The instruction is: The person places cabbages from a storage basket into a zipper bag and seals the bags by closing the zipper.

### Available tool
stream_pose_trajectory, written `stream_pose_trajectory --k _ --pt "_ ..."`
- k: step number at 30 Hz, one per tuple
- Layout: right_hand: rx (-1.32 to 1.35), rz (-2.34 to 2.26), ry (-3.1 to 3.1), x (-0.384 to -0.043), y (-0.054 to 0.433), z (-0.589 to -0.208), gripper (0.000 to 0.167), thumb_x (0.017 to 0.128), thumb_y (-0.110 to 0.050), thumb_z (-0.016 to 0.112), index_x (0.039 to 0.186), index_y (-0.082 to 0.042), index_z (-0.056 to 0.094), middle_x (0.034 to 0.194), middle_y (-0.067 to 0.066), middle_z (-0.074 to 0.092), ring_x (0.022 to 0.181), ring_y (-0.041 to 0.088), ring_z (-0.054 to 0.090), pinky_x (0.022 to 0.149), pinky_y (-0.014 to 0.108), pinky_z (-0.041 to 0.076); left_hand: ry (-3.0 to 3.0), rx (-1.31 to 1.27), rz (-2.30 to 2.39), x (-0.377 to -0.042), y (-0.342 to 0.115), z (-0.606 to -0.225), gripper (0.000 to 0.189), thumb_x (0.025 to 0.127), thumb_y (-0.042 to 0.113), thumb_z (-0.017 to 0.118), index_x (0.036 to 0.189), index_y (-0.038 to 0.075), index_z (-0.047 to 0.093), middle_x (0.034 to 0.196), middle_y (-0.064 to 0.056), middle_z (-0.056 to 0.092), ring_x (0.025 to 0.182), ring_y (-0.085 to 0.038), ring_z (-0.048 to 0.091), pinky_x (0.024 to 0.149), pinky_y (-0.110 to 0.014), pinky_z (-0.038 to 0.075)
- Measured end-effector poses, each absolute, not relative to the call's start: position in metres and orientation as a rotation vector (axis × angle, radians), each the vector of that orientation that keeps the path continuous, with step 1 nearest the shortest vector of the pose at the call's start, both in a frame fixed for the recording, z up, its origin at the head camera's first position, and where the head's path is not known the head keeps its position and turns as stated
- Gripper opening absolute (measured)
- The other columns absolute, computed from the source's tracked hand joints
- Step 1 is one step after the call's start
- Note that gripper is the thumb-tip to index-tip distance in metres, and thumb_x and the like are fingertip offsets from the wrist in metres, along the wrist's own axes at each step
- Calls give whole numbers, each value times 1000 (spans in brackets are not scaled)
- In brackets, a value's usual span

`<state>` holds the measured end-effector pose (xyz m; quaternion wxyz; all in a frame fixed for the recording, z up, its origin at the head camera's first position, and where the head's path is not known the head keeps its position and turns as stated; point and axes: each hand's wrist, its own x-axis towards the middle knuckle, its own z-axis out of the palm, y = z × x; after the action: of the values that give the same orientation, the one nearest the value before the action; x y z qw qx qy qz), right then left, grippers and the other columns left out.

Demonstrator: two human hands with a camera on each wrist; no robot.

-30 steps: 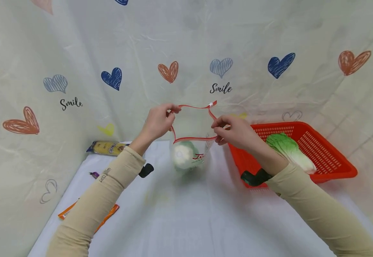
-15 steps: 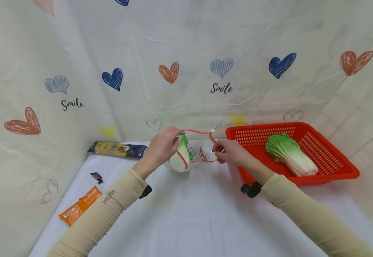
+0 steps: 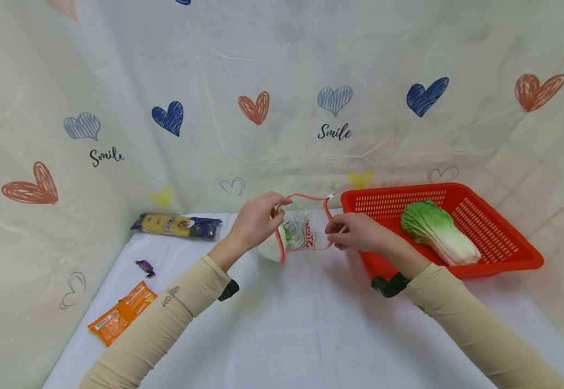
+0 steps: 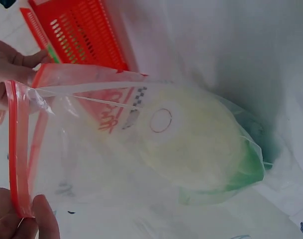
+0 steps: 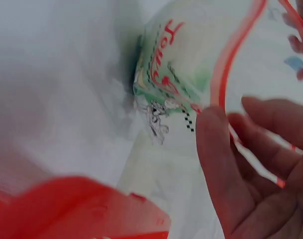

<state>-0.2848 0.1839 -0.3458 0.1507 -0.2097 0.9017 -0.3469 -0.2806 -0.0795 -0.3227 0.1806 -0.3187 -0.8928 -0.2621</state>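
A clear zip bag [image 3: 306, 232] with a red-edged mouth is held up between both hands in the head view. Its mouth is spread wide, and a red print shows on the film. Inside lies a white-bodied Chinese cabbage [image 4: 191, 139] with green leaves, its pale butt end toward the mouth. My left hand [image 3: 257, 219] pinches the red edge at the left side. At the right side my right hand [image 3: 360, 232] pinches the same edge between thumb and fingers; the thumb [image 5: 216, 159] shows large in the right wrist view.
A red plastic basket [image 3: 510, 232] holding another Chinese cabbage [image 3: 440, 232] stands at the right. Along the left lie a blue-and-yellow long packet [image 3: 177, 226], a small purple-wrapped piece [image 3: 145, 267] and an orange packet [image 3: 122, 312]. A patterned curtain [image 3: 282, 70] hangs behind the white table.
Both hands have come down from a higher position, lowering the bag with the cabbage toward the table. Over the last half second the bag and left hand have shifted slightly right.
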Motion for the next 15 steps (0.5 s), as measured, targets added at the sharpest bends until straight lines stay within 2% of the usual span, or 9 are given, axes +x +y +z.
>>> stream_pose_trajectory --k 6,11,13,15 --pt "-665 -1108 2485 -292 210 -339 25 95 -23 65 114 -7 67 101 7 68 89 25 67 84 40 55 -2547 -919 -834 -280 -80 -324 27 89 0 64 114 6 71 115 -5 69 72 -13 61 63 -25 47" --pt "-410 -1207 2552 -302 244 -324 41 94 -40 64 124 -11 62 117 11 64 100 26 66 94 44 49 -2576 -900 -913 -279 -82 -324 28 89 1 64 116 7 70 117 -4 69 73 -13 61 58 -24 45" --pt "-305 -1266 2586 -308 261 -320 49 94 -45 61 130 -10 58 124 14 61 105 25 63 96 43 49 -2588 -893 -940 -279 -82 -324 28 90 1 64 117 7 70 118 -4 68 74 -13 61 57 -24 45" --pt "-225 -1369 2602 -316 280 -318 56 95 -47 58 136 -8 52 130 15 56 107 19 61 94 33 50 -2596 -888 -967 -279 -83 -324 28 90 2 64 117 7 70 119 -4 68 75 -14 62 55 -24 45"
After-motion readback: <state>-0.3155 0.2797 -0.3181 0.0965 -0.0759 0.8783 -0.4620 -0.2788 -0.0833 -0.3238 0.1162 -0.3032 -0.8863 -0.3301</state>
